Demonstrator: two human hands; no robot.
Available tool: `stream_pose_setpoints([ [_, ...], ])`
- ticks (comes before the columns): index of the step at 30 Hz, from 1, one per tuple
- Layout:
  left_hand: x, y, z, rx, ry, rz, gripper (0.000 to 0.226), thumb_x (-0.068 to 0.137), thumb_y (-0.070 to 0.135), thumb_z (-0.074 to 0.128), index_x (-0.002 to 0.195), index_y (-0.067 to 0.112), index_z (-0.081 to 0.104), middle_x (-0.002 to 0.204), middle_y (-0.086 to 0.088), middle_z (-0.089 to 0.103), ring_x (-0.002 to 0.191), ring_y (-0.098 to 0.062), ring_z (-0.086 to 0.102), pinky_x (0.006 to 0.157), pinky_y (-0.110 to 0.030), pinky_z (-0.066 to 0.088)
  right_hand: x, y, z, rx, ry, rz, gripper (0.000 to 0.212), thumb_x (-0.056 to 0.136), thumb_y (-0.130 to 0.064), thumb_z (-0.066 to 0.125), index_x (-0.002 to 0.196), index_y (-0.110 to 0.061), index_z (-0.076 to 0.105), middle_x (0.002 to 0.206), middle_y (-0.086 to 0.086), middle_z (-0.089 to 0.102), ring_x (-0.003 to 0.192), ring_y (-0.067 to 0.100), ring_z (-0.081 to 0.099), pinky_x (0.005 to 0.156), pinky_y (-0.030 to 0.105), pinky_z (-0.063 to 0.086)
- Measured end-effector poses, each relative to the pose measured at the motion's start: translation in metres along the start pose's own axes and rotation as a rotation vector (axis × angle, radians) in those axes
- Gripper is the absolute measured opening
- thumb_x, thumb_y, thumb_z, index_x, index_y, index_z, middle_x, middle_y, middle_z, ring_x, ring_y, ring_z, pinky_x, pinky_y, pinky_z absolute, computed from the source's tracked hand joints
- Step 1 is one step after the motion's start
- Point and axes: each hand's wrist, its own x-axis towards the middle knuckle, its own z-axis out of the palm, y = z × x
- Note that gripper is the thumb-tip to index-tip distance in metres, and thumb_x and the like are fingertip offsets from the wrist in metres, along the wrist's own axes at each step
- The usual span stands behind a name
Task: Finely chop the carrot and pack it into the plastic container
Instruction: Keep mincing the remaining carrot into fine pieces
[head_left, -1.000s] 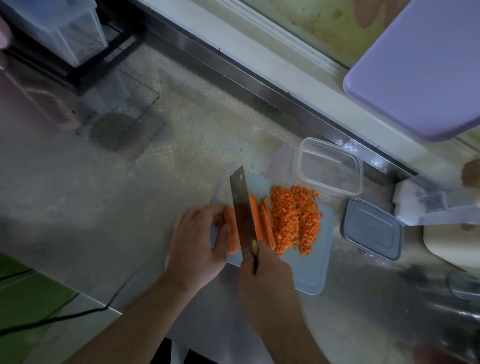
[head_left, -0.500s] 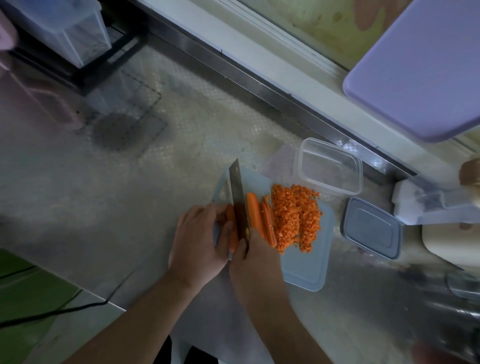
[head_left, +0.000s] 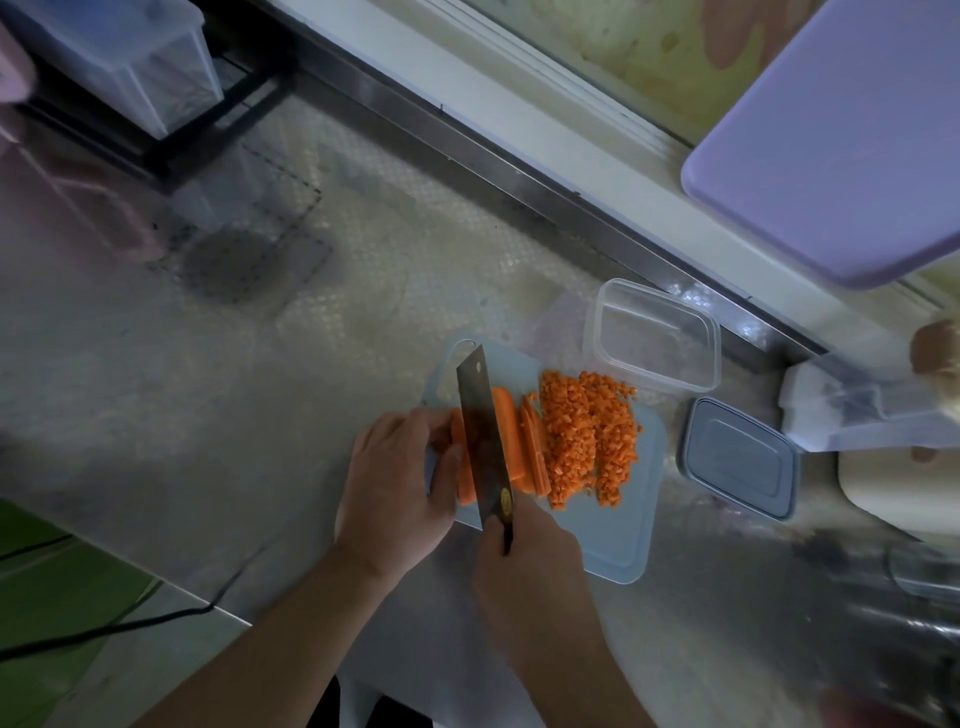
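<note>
Since half a second ago the steel cleaver (head_left: 480, 436) has drawn back toward the person, its blade standing lengthwise in the orange carrot piece (head_left: 506, 434). Left hand (head_left: 397, 486): fingers curled, gripping the carrot on the pale blue plastic cutting board (head_left: 613, 540). Right hand (head_left: 524, 553): fingers clenched round the cleaver handle. Sliced slabs (head_left: 535, 452) and the diced carrot heap (head_left: 592, 434) lie rightward; the clear plastic container (head_left: 654, 332) stands unfilled on the worktop (head_left: 260, 389), grey lid (head_left: 737, 457) beside it. Risk: the blade passes close to the left thumb; a slip on the rounded carrot could cut it.
</note>
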Motion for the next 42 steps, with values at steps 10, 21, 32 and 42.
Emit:
stream_pose_setpoints([
  [10, 0.001, 0.003, -0.001, 0.005, -0.021, 0.005, 0.016, 0.096, 0.031, 0.058, 0.111, 0.029, 0.062, 0.094, 0.017, 0.064, 0.091, -0.015, 0.057, 0.088, -0.045, 0.048, 0.019, -0.024, 0.014, 0.050, 0.029, -0.048, 0.017, 0.103, -0.029, 0.044, 0.091, -0.022, 0.054, 0.072, -0.007, 0.055, 0.062, 0.006, 0.051, 0.050, 0.018, 0.035],
  [21, -0.001, 0.003, -0.002, 0.019, -0.015, -0.016, 0.014, 0.100, 0.030, 0.055, 0.112, 0.028, 0.062, 0.100, 0.017, 0.065, 0.094, -0.010, 0.053, 0.092, -0.028, 0.037, -0.003, 0.000, -0.003, 0.047, 0.027, -0.030, 0.026, 0.103, -0.022, 0.046, 0.078, -0.027, 0.047, 0.066, -0.004, 0.055, 0.067, -0.003, 0.054, 0.052, 0.019, 0.038],
  [32, -0.001, 0.000, -0.001, 0.029, -0.036, -0.012, 0.016, 0.099, 0.031, 0.056, 0.114, 0.028, 0.062, 0.102, 0.018, 0.063, 0.096, -0.010, 0.055, 0.093, -0.033, 0.042, -0.010, -0.004, 0.004, 0.022, -0.006, 0.008, 0.021, 0.103, -0.024, 0.044, 0.082, -0.025, 0.049, 0.072, -0.004, 0.058, 0.066, 0.010, 0.057, 0.056, 0.024, 0.040],
  [42, -0.002, 0.000, -0.001, 0.017, -0.007, 0.041, 0.014, 0.098, 0.026, 0.060, 0.111, 0.032, 0.059, 0.098, 0.020, 0.063, 0.092, -0.009, 0.054, 0.089, -0.031, 0.039, -0.006, -0.003, 0.030, -0.065, 0.076, 0.018, 0.009, 0.098, -0.034, 0.042, 0.093, -0.037, 0.048, 0.074, -0.012, 0.059, 0.067, 0.008, 0.058, 0.059, 0.029, 0.052],
])
